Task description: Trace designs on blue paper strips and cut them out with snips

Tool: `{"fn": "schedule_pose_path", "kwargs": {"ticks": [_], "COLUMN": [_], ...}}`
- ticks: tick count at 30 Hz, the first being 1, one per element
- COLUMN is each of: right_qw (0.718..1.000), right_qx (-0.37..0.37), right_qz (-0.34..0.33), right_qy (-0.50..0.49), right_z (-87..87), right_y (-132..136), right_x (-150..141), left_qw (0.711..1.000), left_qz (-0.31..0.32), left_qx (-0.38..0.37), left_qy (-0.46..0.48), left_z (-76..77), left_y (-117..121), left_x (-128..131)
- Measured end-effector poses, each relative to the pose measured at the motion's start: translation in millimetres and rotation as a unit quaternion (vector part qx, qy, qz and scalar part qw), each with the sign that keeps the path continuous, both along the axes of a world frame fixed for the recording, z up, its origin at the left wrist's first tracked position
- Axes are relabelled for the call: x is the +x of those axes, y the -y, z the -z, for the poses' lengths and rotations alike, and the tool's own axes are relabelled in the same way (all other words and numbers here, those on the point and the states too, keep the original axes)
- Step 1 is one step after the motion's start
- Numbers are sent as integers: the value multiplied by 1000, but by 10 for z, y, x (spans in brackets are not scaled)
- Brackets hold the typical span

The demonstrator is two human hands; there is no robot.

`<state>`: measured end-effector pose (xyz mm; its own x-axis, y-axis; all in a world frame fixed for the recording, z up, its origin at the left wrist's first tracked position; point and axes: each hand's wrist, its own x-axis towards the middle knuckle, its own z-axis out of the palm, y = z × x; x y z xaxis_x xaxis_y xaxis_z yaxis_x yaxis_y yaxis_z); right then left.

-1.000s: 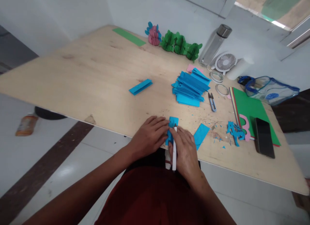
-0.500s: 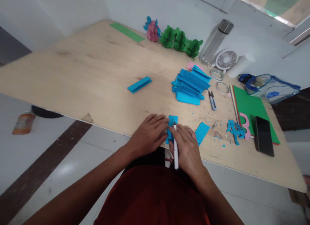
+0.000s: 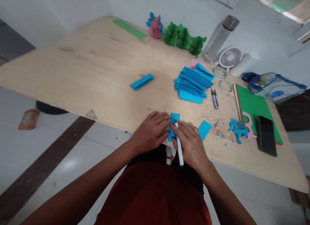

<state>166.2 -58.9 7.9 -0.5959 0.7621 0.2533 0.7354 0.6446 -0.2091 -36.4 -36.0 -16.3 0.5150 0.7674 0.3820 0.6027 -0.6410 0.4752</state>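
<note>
A small blue paper strip [image 3: 174, 116] lies at the table's front edge between my hands. My left hand [image 3: 152, 129] rests flat with its fingers stretched out, the fingertips at the strip's left side. In my right hand [image 3: 191, 141] is a white pen [image 3: 180, 147], pinched between thumb and fingers, its dark tip over the upper part of the strip. The lower end of the strip is partly covered by my right hand. Just right of that hand is a second blue paper piece [image 3: 204, 129] with a faint drawn line.
Beyond my hands lies a pile of folded blue strips [image 3: 193, 84], with one folded strip [image 3: 142, 81] left of it. Thread snips [image 3: 214, 99], blue cut scraps [image 3: 238, 130], a phone [image 3: 267, 135] and green paper [image 3: 254, 102] lie right. A bottle [image 3: 220, 39] and fan [image 3: 229, 58] stand behind.
The pen's lower end has swung to the right, so the pen tilts more, while its tip stays over the strip. My left hand keeps its place. The whole view has shifted slightly.
</note>
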Motion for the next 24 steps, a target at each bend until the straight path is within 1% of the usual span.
{"fn": "schedule_pose_path", "kwargs": {"ticks": [6, 12, 17, 24], "right_qw": [1000, 1000, 1000, 1000], "right_qx": [0, -8, -10, -3], "right_qz": [-12, -2, 3, 3], "right_qy": [3, -12, -17, -19], "right_z": [-5, 24, 31, 44], "right_y": [-21, -23, -11, -4], "right_x": [-1, -29, -35, -20], "left_qw": [1000, 999, 1000, 1000], "left_qz": [0, 3, -1, 8], "left_qx": [-3, -33, -27, -22], "left_qy": [6, 3, 8, -4], "left_z": [25, 47, 53, 45], "left_y": [0, -15, -18, -18], "left_x": [-6, -7, -7, -6]}}
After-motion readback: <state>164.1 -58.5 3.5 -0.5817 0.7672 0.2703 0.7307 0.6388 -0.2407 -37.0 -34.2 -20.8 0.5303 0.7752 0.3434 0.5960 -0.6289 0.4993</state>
